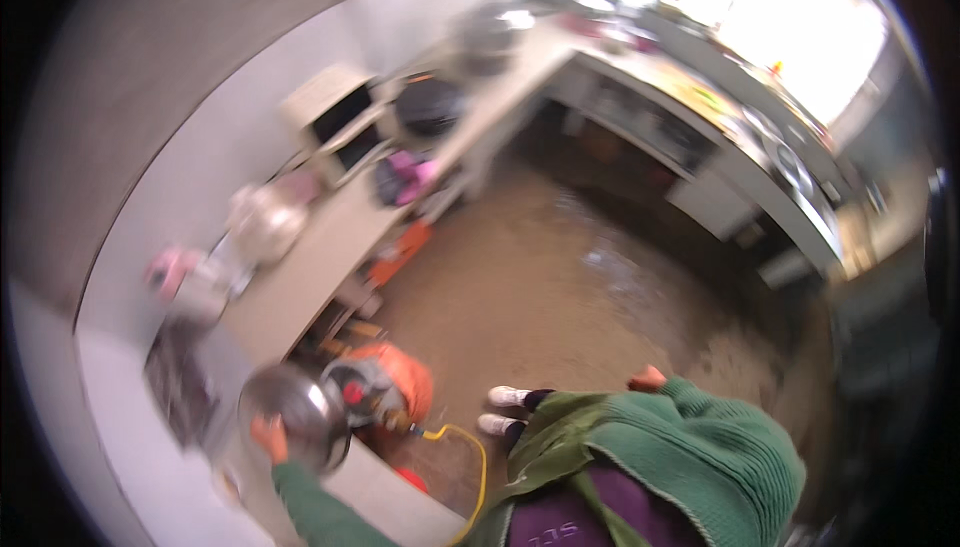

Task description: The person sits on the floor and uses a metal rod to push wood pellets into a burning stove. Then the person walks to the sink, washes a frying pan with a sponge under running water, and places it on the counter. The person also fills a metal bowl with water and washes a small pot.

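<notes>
My left hand [270,438] lies on top of a rounded steel pot lid [289,404] over a dark-rimmed pan at the counter's lower left corner. Whether its fingers grip a knob is hidden by the hand and blur. My right hand [646,379] hangs beside my green sleeve above the floor, its fingers curled; no object shows in it. Next to the lidded pan, below the counter, stands a gas cylinder [361,395] with a valve and an orange cover [409,378]. A yellow hose [480,457] runs from the valve towards me.
Along the left counter [300,284] stand plastic bags [266,221], a cream appliance [330,112], a black round cooker [427,104] and a blurred steel pot [484,37]. Another counter [637,71] runs under the window. The brown floor [510,284] has wet-looking patches.
</notes>
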`<state>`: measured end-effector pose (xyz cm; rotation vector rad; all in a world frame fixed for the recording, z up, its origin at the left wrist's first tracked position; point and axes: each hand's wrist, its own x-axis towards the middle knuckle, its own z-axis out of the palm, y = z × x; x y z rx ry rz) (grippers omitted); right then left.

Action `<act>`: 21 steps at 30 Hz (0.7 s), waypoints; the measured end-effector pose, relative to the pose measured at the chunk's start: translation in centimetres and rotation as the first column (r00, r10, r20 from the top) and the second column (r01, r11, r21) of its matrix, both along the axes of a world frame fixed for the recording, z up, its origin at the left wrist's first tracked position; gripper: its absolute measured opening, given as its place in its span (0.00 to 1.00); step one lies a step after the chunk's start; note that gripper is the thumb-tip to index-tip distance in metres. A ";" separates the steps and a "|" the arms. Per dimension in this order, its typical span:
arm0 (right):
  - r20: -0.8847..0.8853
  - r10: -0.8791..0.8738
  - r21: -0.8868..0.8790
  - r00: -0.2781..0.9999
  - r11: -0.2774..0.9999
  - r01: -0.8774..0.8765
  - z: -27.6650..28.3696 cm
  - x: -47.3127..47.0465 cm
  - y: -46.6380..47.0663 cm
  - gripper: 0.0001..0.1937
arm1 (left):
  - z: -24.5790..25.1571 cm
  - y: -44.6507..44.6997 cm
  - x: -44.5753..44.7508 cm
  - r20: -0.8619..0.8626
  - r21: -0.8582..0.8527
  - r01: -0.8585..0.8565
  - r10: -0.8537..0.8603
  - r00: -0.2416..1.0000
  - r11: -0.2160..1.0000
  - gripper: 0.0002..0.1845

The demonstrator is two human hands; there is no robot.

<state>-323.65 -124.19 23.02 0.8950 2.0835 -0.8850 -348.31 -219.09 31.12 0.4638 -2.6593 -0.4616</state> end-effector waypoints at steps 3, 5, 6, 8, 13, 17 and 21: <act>0.005 -0.221 -0.046 0.975 0.974 0.221 5.1 0.7 -2.0 0.12 | -0.1 4.5 -0.8 -0.009 0.085 0.093 -0.092 0.996 0.992 0.16; -0.024 -0.314 -0.173 0.949 0.936 0.306 3.0 3.6 0.5 0.12 | -3.8 4.5 -3.3 0.180 -0.019 0.000 0.004 0.984 1.000 0.17; -0.037 -0.320 -0.164 0.947 0.937 0.310 3.1 2.7 -0.1 0.12 | -2.9 4.4 -3.4 0.159 -0.029 -0.007 0.011 0.987 1.000 0.16; -0.045 -0.277 -0.126 0.960 0.955 0.270 4.5 -0.3 -0.5 0.12 | -1.6 4.2 -0.8 0.137 -0.034 -0.073 0.077 0.987 0.997 0.14; -0.065 -0.182 -0.230 0.981 0.960 0.163 1.3 -10.3 -2.2 0.13 | -1.6 5.1 3.0 -0.121 -0.591 -0.018 -0.067 0.990 0.807 0.13; -0.129 0.146 -0.264 0.981 0.948 -0.176 2.1 -16.3 -4.9 0.14 | 5.5 30.7 8.3 -0.220 -0.041 -0.088 0.077 0.973 0.995 0.14; -0.171 0.375 -0.430 0.911 0.804 -0.412 3.5 -24.3 -10.9 0.13 | 11.6 45.1 19.3 -0.205 0.441 -0.152 0.264 0.942 0.885 0.07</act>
